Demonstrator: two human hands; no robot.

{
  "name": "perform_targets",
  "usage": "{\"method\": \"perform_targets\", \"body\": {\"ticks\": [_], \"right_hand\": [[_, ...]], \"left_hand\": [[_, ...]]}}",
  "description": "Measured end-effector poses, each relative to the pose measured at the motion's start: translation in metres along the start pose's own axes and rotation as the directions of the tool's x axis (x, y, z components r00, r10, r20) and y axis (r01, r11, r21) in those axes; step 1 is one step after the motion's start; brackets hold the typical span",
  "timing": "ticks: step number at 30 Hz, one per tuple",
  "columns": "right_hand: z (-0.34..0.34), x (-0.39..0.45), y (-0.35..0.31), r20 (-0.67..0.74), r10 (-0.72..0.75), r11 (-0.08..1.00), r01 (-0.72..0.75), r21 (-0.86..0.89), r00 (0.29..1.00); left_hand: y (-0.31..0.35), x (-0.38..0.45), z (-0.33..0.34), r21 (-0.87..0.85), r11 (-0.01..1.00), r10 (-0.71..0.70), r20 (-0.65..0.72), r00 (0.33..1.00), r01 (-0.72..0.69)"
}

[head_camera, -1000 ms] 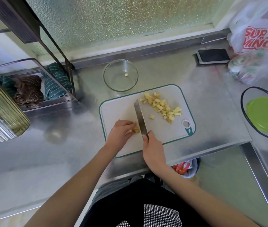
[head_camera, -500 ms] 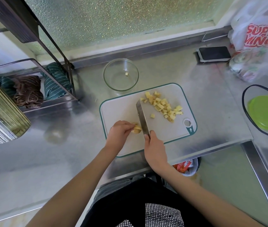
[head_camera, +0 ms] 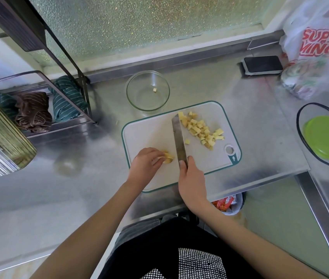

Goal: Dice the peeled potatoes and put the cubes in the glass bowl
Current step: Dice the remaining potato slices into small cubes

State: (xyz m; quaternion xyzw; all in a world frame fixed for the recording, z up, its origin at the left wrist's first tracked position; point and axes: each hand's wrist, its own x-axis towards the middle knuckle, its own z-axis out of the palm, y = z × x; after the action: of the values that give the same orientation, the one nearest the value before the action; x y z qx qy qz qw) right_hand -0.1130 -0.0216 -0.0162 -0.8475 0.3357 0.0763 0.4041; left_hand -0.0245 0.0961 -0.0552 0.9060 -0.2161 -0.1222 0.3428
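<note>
Here, left hand (head_camera: 145, 164) pinching a pale potato chunk (head_camera: 168, 157) on the white, teal-rimmed board (head_camera: 151, 135), right hand (head_camera: 191, 178) clenched on the steel knife (head_camera: 178, 137), yellow cubes (head_camera: 200, 128) heaped beside the blade, round glass bowl (head_camera: 148, 92) holding one cube, brushed-metal tabletop (head_camera: 250, 109).

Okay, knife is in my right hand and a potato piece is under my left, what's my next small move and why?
Probably bring the knife left onto the potato piece your left hand pins and slice it: it looks uncut, and the blade sits just right of it, gripped by your right hand.

Pale yellow potato cubes (head_camera: 201, 130) on a white, teal-rimmed cutting board (head_camera: 151, 133) — lime-green lid (head_camera: 328, 136), teal-and-brown striped cloths (head_camera: 38, 109).
</note>
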Motion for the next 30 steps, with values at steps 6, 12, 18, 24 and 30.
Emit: {"method": "perform_targets", "body": {"ticks": [6, 12, 18, 24, 30], "right_hand": [[0.005, -0.005, -0.008, 0.032, -0.028, 0.997, 0.030, -0.066, 0.999], [0.013, -0.005, -0.007, 0.043, -0.026, 0.992, 0.031, -0.121, 0.999], [0.017, -0.009, -0.003, 0.067, -0.023, 0.987, 0.033, -0.158, 0.998], [0.022, -0.007, 0.002, 0.090, -0.014, 0.975, 0.034, -0.220, 0.996], [0.022, 0.003, -0.002, 0.095, -0.006, 0.976, 0.027, -0.215, 0.995]], "left_hand": [[0.006, 0.003, 0.000, -0.051, 0.999, 0.011, 0.033, 0.999, -0.010], [0.007, 0.002, 0.000, -0.122, 0.990, -0.060, 0.041, 0.997, 0.065], [0.003, -0.001, 0.003, -0.204, 0.973, -0.097, 0.070, 0.993, 0.110], [0.001, -0.004, 0.005, -0.178, 0.982, -0.046, 0.069, 0.997, 0.057], [-0.004, -0.005, 0.010, -0.176, 0.984, -0.003, 0.055, 0.998, 0.012]]}}
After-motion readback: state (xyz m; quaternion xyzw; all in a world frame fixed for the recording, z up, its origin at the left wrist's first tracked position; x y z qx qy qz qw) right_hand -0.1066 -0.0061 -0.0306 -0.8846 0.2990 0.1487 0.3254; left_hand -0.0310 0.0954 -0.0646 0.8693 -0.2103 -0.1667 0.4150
